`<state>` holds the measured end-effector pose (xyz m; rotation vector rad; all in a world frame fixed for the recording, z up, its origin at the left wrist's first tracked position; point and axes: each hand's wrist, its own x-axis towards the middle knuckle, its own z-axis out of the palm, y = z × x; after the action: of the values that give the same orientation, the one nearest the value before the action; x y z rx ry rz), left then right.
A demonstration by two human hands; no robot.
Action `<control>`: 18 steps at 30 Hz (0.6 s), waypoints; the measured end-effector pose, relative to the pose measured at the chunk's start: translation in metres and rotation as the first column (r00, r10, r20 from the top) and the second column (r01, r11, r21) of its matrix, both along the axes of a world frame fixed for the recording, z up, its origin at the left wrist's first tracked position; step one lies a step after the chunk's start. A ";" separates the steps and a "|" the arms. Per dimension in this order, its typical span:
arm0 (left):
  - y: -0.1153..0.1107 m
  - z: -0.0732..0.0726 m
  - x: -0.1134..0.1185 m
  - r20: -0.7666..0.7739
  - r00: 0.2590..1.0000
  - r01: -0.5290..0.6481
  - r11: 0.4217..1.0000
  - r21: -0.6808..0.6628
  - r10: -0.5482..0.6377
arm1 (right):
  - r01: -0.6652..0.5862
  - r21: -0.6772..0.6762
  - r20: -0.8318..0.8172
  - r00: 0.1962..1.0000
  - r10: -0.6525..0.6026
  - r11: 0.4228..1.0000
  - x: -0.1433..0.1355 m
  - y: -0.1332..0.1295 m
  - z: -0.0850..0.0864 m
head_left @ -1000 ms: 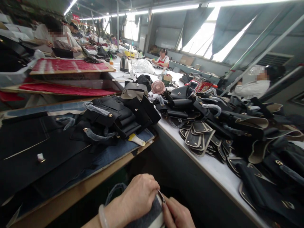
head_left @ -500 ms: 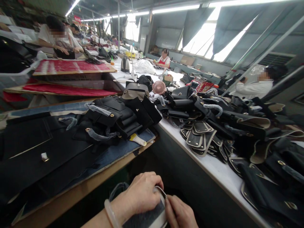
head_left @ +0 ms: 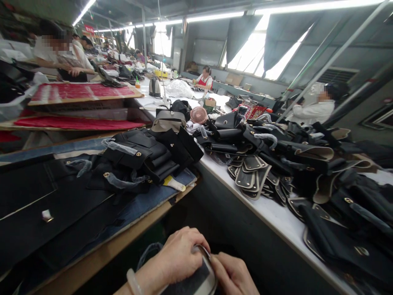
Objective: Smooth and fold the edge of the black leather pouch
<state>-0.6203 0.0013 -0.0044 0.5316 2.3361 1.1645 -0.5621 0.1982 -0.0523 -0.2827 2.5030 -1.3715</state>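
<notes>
Dark grey felt-faced leather piece (head_left: 196,280): I am seeing my left hand (head_left: 178,258) gripping its rounded edge, my right hand (head_left: 235,274) pinching its rim.

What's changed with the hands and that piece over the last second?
Little: the left hand and right hand kept pinching the curved-edged dark piece below the bench edge, the grip creeping slightly along its rim. The view swung slightly, shifting everything leftward. The black bag parts on the white table stayed put.
</notes>
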 end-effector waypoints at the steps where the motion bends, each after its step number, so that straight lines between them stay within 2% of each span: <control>1: 0.000 0.000 0.000 0.006 1.000 -0.003 1.000 0.005 0.003 | 0.100 -0.142 0.184 0.980 -0.073 0.985 0.001 0.001 -0.003; 2: 0.000 0.000 0.001 0.008 1.000 -0.007 1.000 0.006 0.007 | 0.212 -0.268 0.330 0.937 -0.117 0.940 0.001 0.001 -0.009; 4: 0.000 -0.001 0.001 0.017 1.000 -0.019 1.000 -0.004 0.019 | 0.391 -0.470 0.499 0.857 -0.127 0.792 0.002 -0.002 -0.023; 6: 0.001 -0.003 0.001 0.020 0.999 -0.032 0.999 -0.003 0.032 | 0.449 -0.589 0.519 0.848 -0.111 0.672 0.003 -0.007 -0.036; 7: 0.000 -0.004 0.001 0.020 0.999 -0.039 0.999 0.006 0.039 | 0.444 -0.618 0.505 0.857 -0.104 0.649 0.003 -0.010 -0.040; 11: -0.001 -0.007 0.001 0.044 0.997 -0.062 0.997 0.043 0.060 | 0.403 -0.602 0.509 0.859 -0.058 0.689 0.004 -0.021 -0.039; 14: -0.002 -0.005 -0.001 0.071 0.996 -0.060 0.998 0.015 0.058 | 0.439 -0.588 0.561 0.826 -0.048 0.680 0.005 -0.023 -0.031; 18: -0.004 -0.005 -0.003 0.094 0.995 -0.041 0.999 0.015 0.039 | 0.428 -0.605 0.555 0.831 -0.029 0.672 0.006 -0.025 -0.023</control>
<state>-0.6235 -0.0026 -0.0099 0.4284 2.2689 1.2022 -0.5562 0.1728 -0.0749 0.2669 1.5110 -2.1566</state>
